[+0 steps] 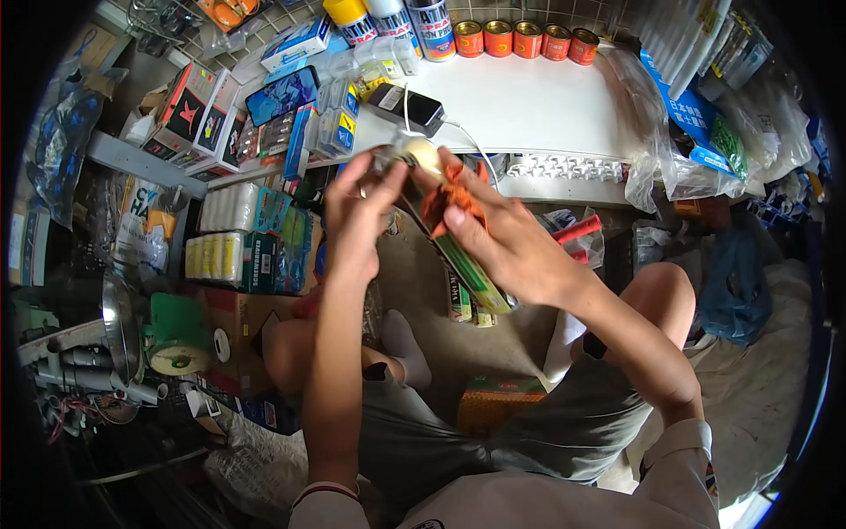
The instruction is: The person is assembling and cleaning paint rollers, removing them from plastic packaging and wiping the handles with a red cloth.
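A long, narrow green container (pixel 476 275) slants between my hands, its upper end toward the table. A pale, rounded part (pixel 423 155) shows at that end; its exact kind I cannot make out. The fingers of my left hand (pixel 355 212) are closed around the upper end. My right hand (pixel 507 236) presses a crumpled orange cloth (pixel 454 203) against the container's upper side, thumb on the cloth. Part of the container is hidden behind the cloth and fingers.
Ahead stands a white table (pixel 538 101) with spray cans (pixel 432 31), small red tins (pixel 526 40), a phone (pixel 282 95) and a black power adapter (pixel 405 108). Boxes (pixel 216 256) and a green scale (pixel 176 331) are at left. Plastic bags (pixel 736 282) lie at right.
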Motion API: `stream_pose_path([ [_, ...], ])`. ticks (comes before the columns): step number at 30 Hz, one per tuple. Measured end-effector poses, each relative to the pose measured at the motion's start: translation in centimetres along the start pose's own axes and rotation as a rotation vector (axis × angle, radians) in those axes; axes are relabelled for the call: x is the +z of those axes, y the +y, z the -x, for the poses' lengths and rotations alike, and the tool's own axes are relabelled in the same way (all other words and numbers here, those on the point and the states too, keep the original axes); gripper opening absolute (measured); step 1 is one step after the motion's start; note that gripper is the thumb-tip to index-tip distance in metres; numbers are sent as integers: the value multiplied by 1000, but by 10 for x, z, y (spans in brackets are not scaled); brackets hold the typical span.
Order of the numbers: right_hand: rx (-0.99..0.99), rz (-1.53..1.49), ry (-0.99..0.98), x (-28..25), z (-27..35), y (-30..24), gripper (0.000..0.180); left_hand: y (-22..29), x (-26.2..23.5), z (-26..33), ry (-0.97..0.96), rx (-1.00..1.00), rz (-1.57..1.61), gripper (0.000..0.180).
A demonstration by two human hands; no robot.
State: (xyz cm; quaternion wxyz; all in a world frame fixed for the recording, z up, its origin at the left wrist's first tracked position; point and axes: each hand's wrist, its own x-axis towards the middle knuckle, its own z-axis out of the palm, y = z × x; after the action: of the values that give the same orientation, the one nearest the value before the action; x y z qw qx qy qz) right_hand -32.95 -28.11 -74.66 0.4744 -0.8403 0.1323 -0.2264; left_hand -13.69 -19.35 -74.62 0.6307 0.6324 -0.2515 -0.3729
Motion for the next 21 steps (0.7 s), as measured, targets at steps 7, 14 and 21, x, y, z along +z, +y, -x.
stream_pose_path([
  [7,-123,411,-47,3,31,8,92,15,-32,-11,235,127,152,25],
  [14,142,-86,215,-23,28,18,74,-24,0,9,-60,125,379,16],
  [21,415,-439,21,-17,28,32,66,-17,-2,1,44,72,276,19],
])
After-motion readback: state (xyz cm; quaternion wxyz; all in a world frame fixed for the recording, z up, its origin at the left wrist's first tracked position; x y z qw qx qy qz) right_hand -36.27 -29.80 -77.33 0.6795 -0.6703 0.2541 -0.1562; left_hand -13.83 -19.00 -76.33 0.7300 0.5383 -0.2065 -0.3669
